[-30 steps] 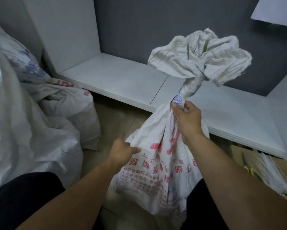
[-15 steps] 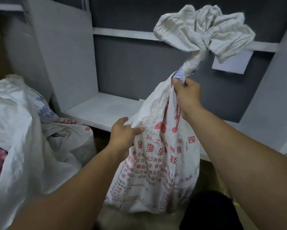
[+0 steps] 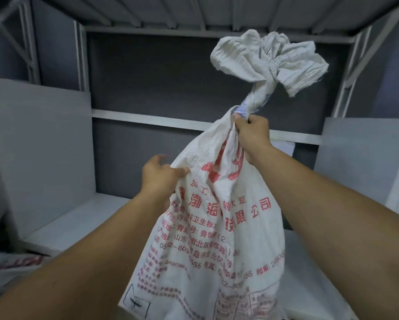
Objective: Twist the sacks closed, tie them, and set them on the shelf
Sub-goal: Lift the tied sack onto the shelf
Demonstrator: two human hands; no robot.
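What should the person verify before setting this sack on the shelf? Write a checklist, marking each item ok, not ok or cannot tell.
1. The sack has its neck twisted tight: ok, the mouth flares above it.
2. The tie is secure: cannot tell.
3. The right hand grips the neck: ok.
4. The left hand pinches the sack's side: ok.
5. The sack's bottom is above the shelf board: cannot tell, it is out of frame.
6. Bare board to land on: ok, left of the sack.

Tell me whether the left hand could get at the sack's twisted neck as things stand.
Probably yes. The left hand grips the sack at its side, and open air lies between it and the twisted neck. The right hand grips just below, leaving the neck bare.
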